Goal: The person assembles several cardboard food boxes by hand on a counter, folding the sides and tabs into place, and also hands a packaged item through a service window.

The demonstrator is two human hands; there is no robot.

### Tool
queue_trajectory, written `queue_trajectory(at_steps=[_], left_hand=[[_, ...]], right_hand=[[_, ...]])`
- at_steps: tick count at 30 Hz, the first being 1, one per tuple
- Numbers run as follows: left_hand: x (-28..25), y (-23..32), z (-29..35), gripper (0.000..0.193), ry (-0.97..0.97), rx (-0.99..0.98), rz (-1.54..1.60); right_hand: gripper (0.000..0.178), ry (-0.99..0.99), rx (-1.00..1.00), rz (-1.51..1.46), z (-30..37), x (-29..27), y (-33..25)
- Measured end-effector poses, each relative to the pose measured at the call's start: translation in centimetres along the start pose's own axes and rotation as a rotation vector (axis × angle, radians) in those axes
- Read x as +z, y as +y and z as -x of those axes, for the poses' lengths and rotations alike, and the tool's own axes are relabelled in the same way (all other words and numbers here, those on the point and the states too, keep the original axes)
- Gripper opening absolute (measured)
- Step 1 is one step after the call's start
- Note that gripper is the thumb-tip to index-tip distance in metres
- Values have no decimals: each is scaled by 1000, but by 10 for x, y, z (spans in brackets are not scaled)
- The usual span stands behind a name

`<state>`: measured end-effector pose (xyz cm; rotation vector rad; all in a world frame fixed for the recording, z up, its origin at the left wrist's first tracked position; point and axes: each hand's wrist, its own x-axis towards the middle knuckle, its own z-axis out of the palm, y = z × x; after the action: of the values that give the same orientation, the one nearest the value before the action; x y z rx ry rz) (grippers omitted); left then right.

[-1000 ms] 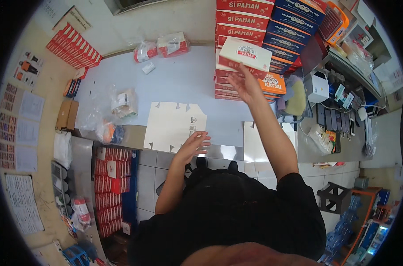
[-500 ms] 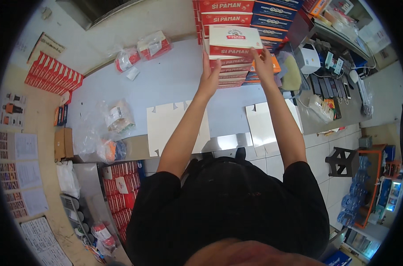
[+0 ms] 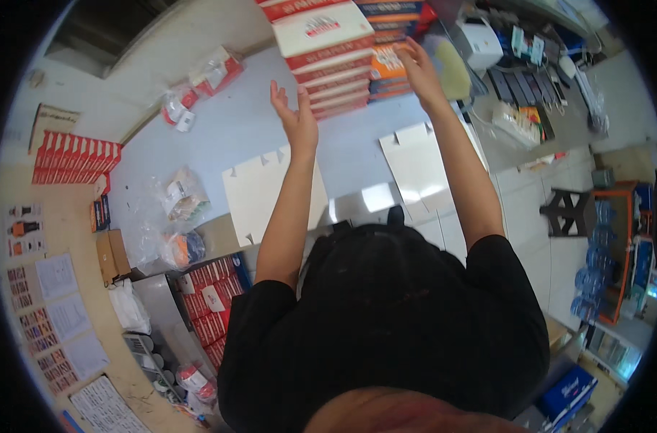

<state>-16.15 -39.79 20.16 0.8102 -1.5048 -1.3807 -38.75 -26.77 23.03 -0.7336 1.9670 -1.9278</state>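
Observation:
A stack of red and cream cardboard boxes (image 3: 325,36) rises at the far middle of the table, one box lying flat on top with its cream lid up. My left hand (image 3: 297,119) hovers just left of the stack, fingers apart and holding nothing. To the right of the stack, my right hand (image 3: 420,71) is raised with its fingers spread, next to an orange box (image 3: 388,63) in the blue and orange pile. Beneath my left forearm lies a flat cream cardboard sheet (image 3: 260,191); another cream sheet (image 3: 415,159) lies near my right forearm.
Plastic-wrapped packs (image 3: 216,72) lie by the back wall, with clear plastic bags (image 3: 180,198) at the table's left. A row of red boxes (image 3: 76,157) stands far left. A white printer (image 3: 479,43) and phones (image 3: 527,86) sit right. A dark stool (image 3: 567,211) stands on the floor.
Both hands have let go of the top box, which now rests on the stack, and have moved apart. The whole view has shifted, with the stack now further up and left.

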Motion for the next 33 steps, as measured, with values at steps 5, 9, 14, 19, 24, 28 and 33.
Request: queue_trajectory(at_steps=[5, 9, 14, 19, 24, 28, 33], left_hand=[[26, -87, 113, 74, -694, -327, -348], [63, -178, 175, 89, -540, -300, -624], [95, -187, 148, 73, -486, -133, -702], [116, -168, 145, 60, -518, -3, -831], [120, -158, 151, 52, -456, 119, -880], [119, -145, 144, 37, -492, 8, -781], [125, -112, 127, 26, -502, 59, -668]], right_hand=[[58, -17, 201, 566, 121, -121, 140], [67, -121, 459, 1013, 226, -157, 184], [57, -214, 255, 835, 246, -171, 181], [58, -250, 194, 882, 249, -187, 198], [57, -402, 359, 711, 233, -202, 178], [55, -437, 441, 663, 224, -205, 170], [50, -252, 435, 514, 223, -219, 174]])
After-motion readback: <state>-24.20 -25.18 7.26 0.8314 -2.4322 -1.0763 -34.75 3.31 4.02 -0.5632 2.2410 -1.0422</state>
